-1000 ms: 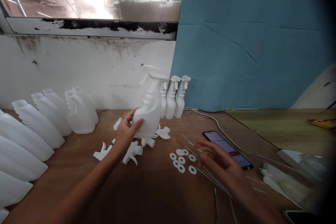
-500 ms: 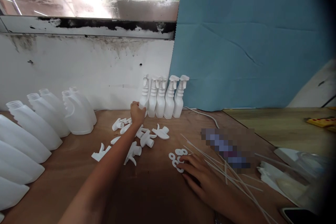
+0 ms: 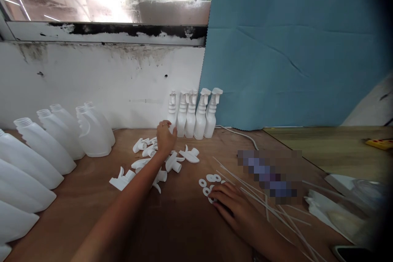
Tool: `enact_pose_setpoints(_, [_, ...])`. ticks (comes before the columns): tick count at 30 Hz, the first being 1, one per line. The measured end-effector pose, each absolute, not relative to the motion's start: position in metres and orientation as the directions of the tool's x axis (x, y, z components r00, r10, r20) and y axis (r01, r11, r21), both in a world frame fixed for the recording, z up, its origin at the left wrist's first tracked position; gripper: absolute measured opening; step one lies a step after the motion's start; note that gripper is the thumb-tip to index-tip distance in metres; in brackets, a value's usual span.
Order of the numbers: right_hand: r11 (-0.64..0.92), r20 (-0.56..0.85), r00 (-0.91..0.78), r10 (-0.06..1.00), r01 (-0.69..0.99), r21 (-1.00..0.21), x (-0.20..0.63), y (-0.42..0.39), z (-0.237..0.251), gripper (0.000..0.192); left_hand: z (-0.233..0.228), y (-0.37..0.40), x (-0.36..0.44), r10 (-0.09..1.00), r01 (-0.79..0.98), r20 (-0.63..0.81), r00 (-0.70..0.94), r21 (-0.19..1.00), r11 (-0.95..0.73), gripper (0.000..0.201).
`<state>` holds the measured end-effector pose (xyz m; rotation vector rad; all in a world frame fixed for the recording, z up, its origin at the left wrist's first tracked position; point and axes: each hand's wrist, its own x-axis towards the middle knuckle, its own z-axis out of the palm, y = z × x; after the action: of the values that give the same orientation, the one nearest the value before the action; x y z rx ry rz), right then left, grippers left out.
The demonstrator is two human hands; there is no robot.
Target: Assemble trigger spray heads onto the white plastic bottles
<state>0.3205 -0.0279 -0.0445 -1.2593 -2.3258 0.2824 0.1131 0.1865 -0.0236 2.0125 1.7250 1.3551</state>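
My left hand point(image 3: 166, 134) reaches far forward, its fingers closed around the lower part of the leftmost white spray bottle point(image 3: 172, 106). That bottle stands upright at the end of a row of capped spray bottles point(image 3: 201, 116) by the wall. Under my left forearm lie several loose white trigger spray heads point(image 3: 173, 161). My right hand point(image 3: 231, 200) rests palm down at the near right, fingers stretched over a small group of white ring washers point(image 3: 202, 183). The fingertips touch the washers and partly cover them; the thumb stays apart.
Uncapped white bottles point(image 3: 95, 135) line the left side of the wooden table point(image 3: 184, 221). Thin white tubes point(image 3: 260, 200) lie beside my right hand, near a blurred-out bluish item point(image 3: 267, 174). Plastic bags point(image 3: 334, 213) and a dark phone-like object point(image 3: 353, 254) sit at the right.
The leftmost spray bottle has turned, so its head shows narrower. My left hand has shifted slightly right with it. My right fingers have drawn a little closer together over the washers.
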Motion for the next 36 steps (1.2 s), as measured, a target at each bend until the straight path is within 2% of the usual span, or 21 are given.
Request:
enact_pose_setpoints(4, [0.542, 0.343, -0.424, 0.838, 0.724, -0.427, 0.322, -0.028, -0.051, 0.03, -0.029, 0.155, 0.122, 0.85, 0.703, 0.419, 0.32, 0.496, -0.509, 0.031])
enact_pose_setpoints(7, [0.531, 0.336, -0.417, 0.844, 0.738, -0.416, 0.322, -0.029, -0.052, 0.025, -0.033, 0.14, 0.128, 0.821, 0.703, 0.315, 0.477, 0.423, -0.571, 0.035])
enact_pose_setpoints(10, [0.535, 0.322, -0.436, 0.84, 0.764, -0.362, 0.322, -0.03, -0.05, 0.019, -0.029, 0.122, 0.128, 0.789, 0.688, 0.296, 0.538, 0.386, -0.614, 0.031])
enact_pose_setpoints(14, [0.563, 0.409, -0.417, 0.812, 0.746, -0.356, 0.323, -0.031, -0.046, 0.02, -0.02, 0.078, 0.121, 0.705, 0.602, 0.384, 0.596, 0.367, -0.709, 0.006])
enact_pose_setpoints(20, [0.582, 0.505, -0.347, 0.79, 0.682, -0.443, 0.319, -0.035, -0.041, 0.017, -0.04, 0.009, 0.09, 0.561, 0.522, 0.557, 0.613, 0.248, -0.816, 0.005])
enact_pose_setpoints(23, [0.632, 0.561, -0.351, 0.75, 0.633, -0.448, 0.313, -0.038, -0.041, 0.023, -0.051, -0.012, 0.074, 0.478, 0.468, 0.614, 0.628, 0.192, -0.862, 0.006])
enact_pose_setpoints(29, [0.718, 0.682, -0.357, 0.638, 0.596, -0.36, 0.301, -0.049, -0.036, 0.037, -0.049, -0.029, 0.067, 0.466, 0.371, 0.597, 0.653, 0.284, -0.884, 0.01])
enact_pose_setpoints(32, [0.753, 0.636, -0.446, 0.629, 0.554, -0.356, 0.292, -0.054, -0.028, 0.039, -0.049, -0.031, 0.068, 0.487, 0.349, 0.578, 0.655, 0.34, -0.873, 0.014])
enact_pose_setpoints(36, [0.768, 0.539, -0.548, 0.64, 0.484, -0.42, 0.284, -0.057, -0.02, 0.037, -0.052, -0.031, 0.066, 0.56, 0.333, 0.54, 0.628, 0.464, -0.821, 0.021])
